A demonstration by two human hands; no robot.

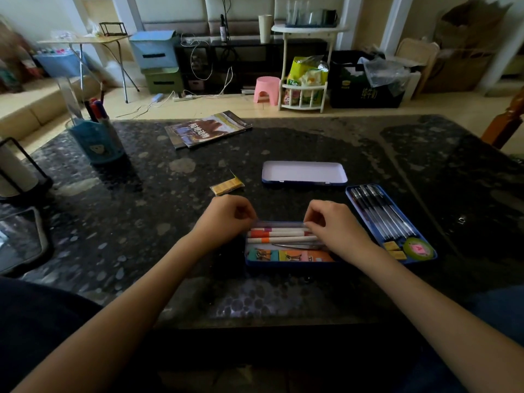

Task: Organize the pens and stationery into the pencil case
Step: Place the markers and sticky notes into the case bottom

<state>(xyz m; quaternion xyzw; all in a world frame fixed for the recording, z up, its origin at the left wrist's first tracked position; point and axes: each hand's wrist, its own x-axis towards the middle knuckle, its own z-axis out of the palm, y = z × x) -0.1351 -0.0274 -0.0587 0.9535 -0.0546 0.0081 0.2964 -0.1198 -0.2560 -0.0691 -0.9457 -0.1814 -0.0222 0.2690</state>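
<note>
Both hands (279, 219) on pencil case (286, 262)

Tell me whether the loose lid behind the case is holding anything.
Empty: the lid lies inside-up on the table, showing only its bare white interior.

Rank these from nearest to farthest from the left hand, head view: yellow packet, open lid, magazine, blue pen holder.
From the left hand:
1. yellow packet, just beyond the hand on the table.
2. open lid, beyond and to the right.
3. magazine, farther back, near the table's far edge.
4. blue pen holder, far left corner.
</note>
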